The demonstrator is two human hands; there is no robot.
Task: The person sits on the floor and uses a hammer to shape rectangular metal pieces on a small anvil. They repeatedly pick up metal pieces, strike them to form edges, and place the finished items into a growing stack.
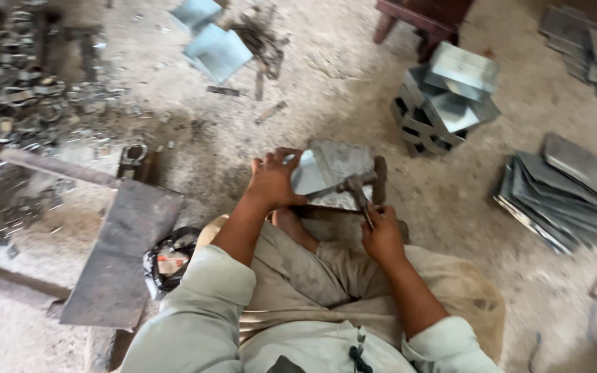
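I sit on the dusty ground with a shiny folded metal sheet piece (331, 168) in front of my knees. My left hand (273, 181) grips its left edge and holds it in place. My right hand (381, 233) is closed on the handle of a hammer (358, 184), whose head rests on or just over the sheet near its right side. A dark bar (380, 179) stands beside the sheet on the right.
A stack of folded metal boxes (443, 100) lies to the back right, flat grey sheets (561, 190) to the right. A heavy dark iron slab (122, 252) and a black bag (167, 259) are on my left. Scrap metal bits (15, 76) cover the far left.
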